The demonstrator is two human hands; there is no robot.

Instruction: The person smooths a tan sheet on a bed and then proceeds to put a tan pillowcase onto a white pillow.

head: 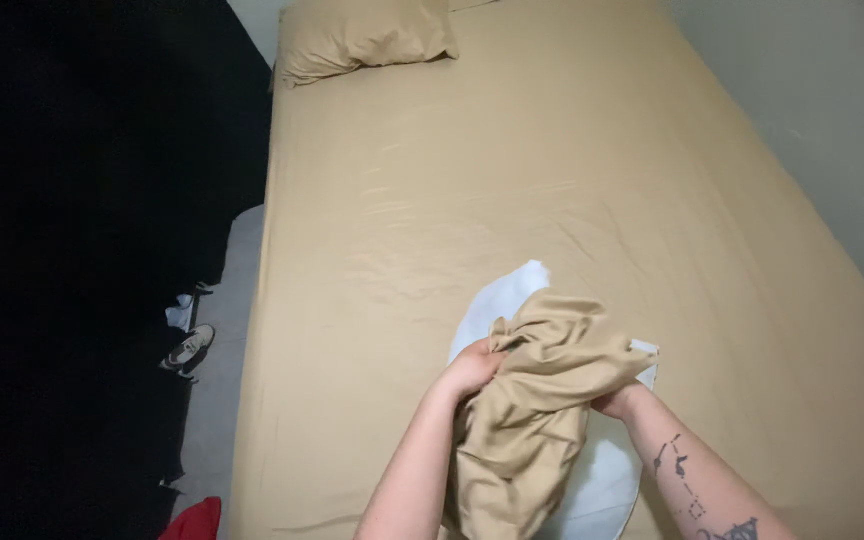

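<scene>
A tan pillowcase (542, 400) over a white pillow (507, 300) is pinched by the left hand (472, 368) fingers; the right hand (620, 400) is gripped underneath, forearms converging above the bed (452, 180).

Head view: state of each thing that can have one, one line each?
tan pillowcase: bunched, gripped by both hands, partly over the white pillow
white pillow: on the bed, mostly uncovered
left hand: closed on the pillowcase edge
right hand: mostly hidden under the fabric, holding it
second pillow: cased in tan, lying at the head of the bed
bed sheet: fitted on, lightly wrinkled
shoe: on the floor beside the bed
</scene>
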